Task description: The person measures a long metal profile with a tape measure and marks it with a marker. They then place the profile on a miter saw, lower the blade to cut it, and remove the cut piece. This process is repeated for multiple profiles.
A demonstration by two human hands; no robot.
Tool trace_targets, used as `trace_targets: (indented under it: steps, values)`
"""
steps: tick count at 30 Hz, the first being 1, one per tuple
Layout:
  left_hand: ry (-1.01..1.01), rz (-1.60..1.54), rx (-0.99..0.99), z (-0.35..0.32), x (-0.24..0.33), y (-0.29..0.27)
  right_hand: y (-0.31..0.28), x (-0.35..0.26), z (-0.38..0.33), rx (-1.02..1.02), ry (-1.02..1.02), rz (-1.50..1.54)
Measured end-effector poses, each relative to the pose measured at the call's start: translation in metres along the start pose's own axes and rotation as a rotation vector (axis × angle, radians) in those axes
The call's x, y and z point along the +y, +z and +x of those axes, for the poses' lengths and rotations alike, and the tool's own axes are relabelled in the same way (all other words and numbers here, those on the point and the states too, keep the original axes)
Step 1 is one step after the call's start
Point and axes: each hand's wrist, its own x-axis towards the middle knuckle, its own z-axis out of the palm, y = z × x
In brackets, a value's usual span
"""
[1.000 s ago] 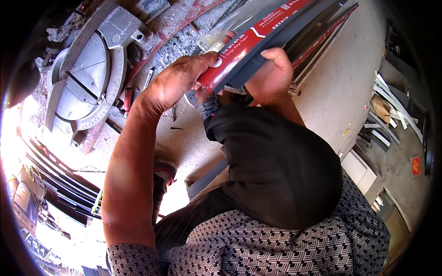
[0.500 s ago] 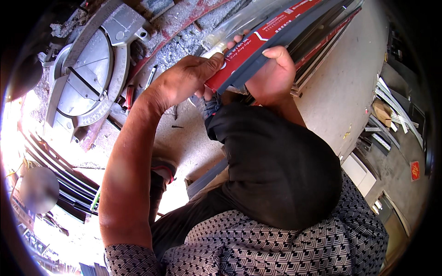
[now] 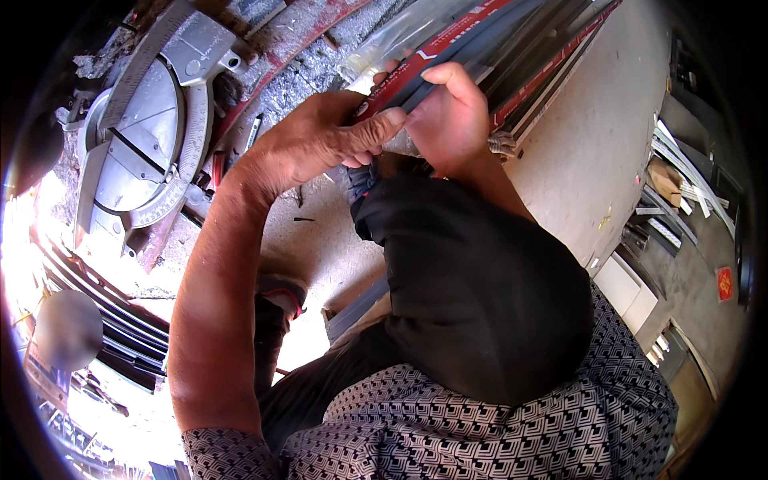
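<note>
You're holding a long grey metal profile (image 3: 480,48) w/ a red strip along one edge, up near the top of the view, over the pale floor (image 3: 592,136) & just right of the mitre saw (image 3: 144,144). Your left hand (image 3: 320,140) is curling around its near end, thumb (image 3: 376,128) pressing flat on the red edge, remaining fingers wrapping underneath; can't tell exactly how tight. Your right hand (image 3: 452,112) is closing over the same end from the other side, fingers folding over the top, thumb hidden. Both hands are touching each other at the grip. The piece is probably stiff & fairly light for its length, but w/ so much of it running away from you toward the top right it's likely feeling tip-heavy, levering against your wrists. The clear plastic wrap (image 3: 400,36) on it is looking slick, so I'd be gripping bare metal, not film. Cut ends are likely sharp; keep your pads on the flat faces. More profiles (image 3: 552,64) are lying alongside, touching it or nearly so; can't tell which.
</note>
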Motion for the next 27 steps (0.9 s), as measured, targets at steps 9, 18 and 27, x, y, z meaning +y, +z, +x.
trace_targets:
  steps: [9, 18, 27]
  values:
    - [-0.059, 0.049, -0.103, 0.005, 0.009, -0.003, -0.012, 0.006, 0.002, -0.017, 0.04, 0.063]
    - [0.008, 0.181, -0.051, 0.002, 0.015, 0.0, -0.02, 0.016, -0.001, -0.123, 0.031, 0.099]
    - [-0.046, 0.131, -0.037, -0.002, 0.019, 0.004, -0.019, 0.016, 0.001, -0.144, -0.002, 0.021]
